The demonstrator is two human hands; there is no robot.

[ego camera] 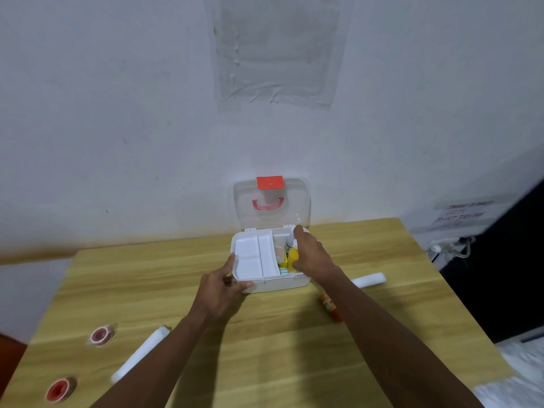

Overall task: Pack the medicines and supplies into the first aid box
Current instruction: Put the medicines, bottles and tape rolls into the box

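A white first aid box [273,285] stands open at the table's far middle, its clear lid [297,201] with a red handle leaning on the wall. A white divided tray [254,256] covers its left part. My left hand [222,285] grips the box's front left corner. My right hand [309,254] reaches into the right part and closes around a yellow bottle [293,256] standing among other packed items. On the table lie a white roll [369,280] at the right, a small red-capped tube [331,306], a long white roll [139,354], and two red tape rolls [101,335] [59,390].
The wooden table [279,348] stands against a white wall [117,113]. A power strip with cables [447,245] sits on the floor at the right, next to a dark surface [506,260].
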